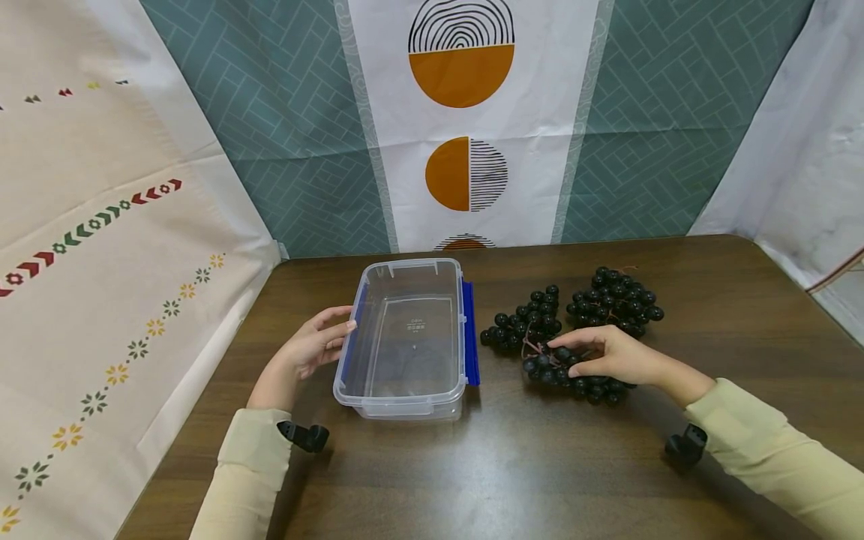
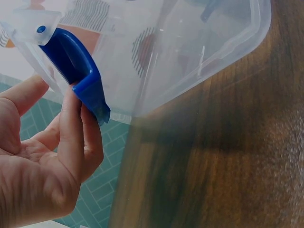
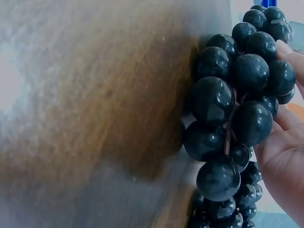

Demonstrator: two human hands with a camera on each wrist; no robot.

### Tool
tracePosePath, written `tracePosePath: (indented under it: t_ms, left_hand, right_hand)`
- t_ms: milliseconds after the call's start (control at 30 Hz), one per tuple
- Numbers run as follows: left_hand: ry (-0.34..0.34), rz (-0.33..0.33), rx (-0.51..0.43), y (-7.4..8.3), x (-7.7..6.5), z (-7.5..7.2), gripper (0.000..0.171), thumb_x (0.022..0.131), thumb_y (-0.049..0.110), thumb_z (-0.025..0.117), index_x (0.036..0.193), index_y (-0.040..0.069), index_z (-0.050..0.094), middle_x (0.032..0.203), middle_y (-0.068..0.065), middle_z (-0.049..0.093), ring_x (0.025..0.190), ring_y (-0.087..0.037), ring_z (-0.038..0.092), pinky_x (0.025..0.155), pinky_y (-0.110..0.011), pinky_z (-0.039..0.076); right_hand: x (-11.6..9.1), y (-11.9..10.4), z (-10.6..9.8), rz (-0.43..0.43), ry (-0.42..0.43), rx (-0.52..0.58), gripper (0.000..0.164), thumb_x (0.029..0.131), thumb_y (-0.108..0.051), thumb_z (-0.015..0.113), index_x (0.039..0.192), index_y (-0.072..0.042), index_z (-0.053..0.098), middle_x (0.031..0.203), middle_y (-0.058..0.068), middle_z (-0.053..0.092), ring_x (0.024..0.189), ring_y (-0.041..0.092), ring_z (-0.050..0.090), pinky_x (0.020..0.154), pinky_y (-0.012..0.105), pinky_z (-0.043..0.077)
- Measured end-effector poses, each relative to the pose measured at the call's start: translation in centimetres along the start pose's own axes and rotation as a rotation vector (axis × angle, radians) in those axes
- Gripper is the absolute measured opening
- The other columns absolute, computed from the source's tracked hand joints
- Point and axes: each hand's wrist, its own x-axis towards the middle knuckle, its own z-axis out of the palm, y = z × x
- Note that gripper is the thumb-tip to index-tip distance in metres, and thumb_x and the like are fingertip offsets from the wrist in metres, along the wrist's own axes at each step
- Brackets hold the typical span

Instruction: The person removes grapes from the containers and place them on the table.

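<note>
A clear plastic food container (image 1: pixel 413 337) with blue side latches stands without a lid on the table, left of centre. My left hand (image 1: pixel 317 341) holds its left side, thumb at the rim and fingers against the blue latch (image 2: pixel 78 69) that hangs open in the left wrist view. To the right, my right hand (image 1: pixel 617 356) reaches over the nearest bunch of black grapes (image 1: pixel 553 373), thumb and fingers around some of the grapes. Large grapes (image 3: pixel 232 114) on a reddish stem fill the right wrist view, with the fingers behind them. Inside the container nothing shows.
Two more bunches of black grapes lie behind the right hand, a left one (image 1: pixel 523 322) and a right one (image 1: pixel 617 296). The brown wooden table (image 1: pixel 499 480) ends at a patterned cloth (image 1: pixel 466 120) at the back. Another cloth (image 1: pixel 121 300) hangs along the left edge.
</note>
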Motion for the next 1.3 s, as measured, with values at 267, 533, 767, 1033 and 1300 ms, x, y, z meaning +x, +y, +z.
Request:
tracePosePath:
  t_ms: [267, 533, 767, 1033, 1300]
  left_hand:
    - [-0.007, 0.007, -0.002, -0.04, 0.11, 0.01, 0.062, 0.095, 0.027, 0.059, 0.147, 0.011, 0.028, 0.100, 0.005, 0.059, 0.089, -0.007, 0.063, 0.074, -0.022, 0.053]
    - [-0.003, 0.005, -0.020, -0.15, 0.10, -0.02, 0.062, 0.095, 0.026, 0.060, 0.146, 0.011, 0.029, 0.100, 0.003, 0.061, 0.089, -0.008, 0.063, 0.074, -0.023, 0.053]
    - [0.003, 0.008, -0.034, -0.29, 0.10, 0.00, 0.061, 0.095, 0.026, 0.060, 0.145, 0.010, 0.030, 0.099, 0.003, 0.061, 0.089, -0.008, 0.063, 0.074, -0.024, 0.053]
    - [0.004, 0.007, -0.039, -0.25, 0.14, -0.04, 0.060, 0.094, 0.025, 0.060, 0.145, 0.010, 0.030, 0.099, 0.003, 0.061, 0.089, -0.008, 0.063, 0.074, -0.024, 0.053]
    - [0.002, 0.006, -0.037, -0.25, 0.18, -0.08, 0.061, 0.094, 0.026, 0.061, 0.145, 0.011, 0.030, 0.101, 0.003, 0.060, 0.090, -0.009, 0.063, 0.075, -0.024, 0.053]
  right_hand:
    - [0.19, 0.24, 0.32, -0.003, -0.011, -0.029, 0.043, 0.086, -0.020, 0.070, 0.125, -0.003, 0.060, 0.128, 0.021, 0.057, 0.110, -0.014, 0.047, 0.084, 0.025, 0.051]
    - [0.37, 0.06, 0.61, 0.002, -0.012, -0.039, 0.042, 0.086, -0.018, 0.070, 0.125, -0.004, 0.061, 0.127, 0.020, 0.058, 0.109, -0.012, 0.048, 0.077, 0.025, 0.050]
    - [0.51, -0.05, 0.78, 0.027, -0.028, -0.060, 0.042, 0.087, -0.022, 0.070, 0.125, -0.007, 0.061, 0.127, 0.016, 0.060, 0.112, -0.006, 0.051, 0.087, 0.026, 0.049]
    - [0.66, 0.34, 0.90, -0.002, -0.028, -0.052, 0.041, 0.087, -0.021, 0.069, 0.125, -0.006, 0.061, 0.126, 0.016, 0.060, 0.111, -0.006, 0.052, 0.085, 0.026, 0.050]
    - [0.65, 0.09, 0.82, 0.006, -0.021, -0.066, 0.043, 0.088, -0.021, 0.069, 0.126, -0.005, 0.060, 0.127, 0.016, 0.060, 0.112, -0.003, 0.053, 0.088, 0.025, 0.049]
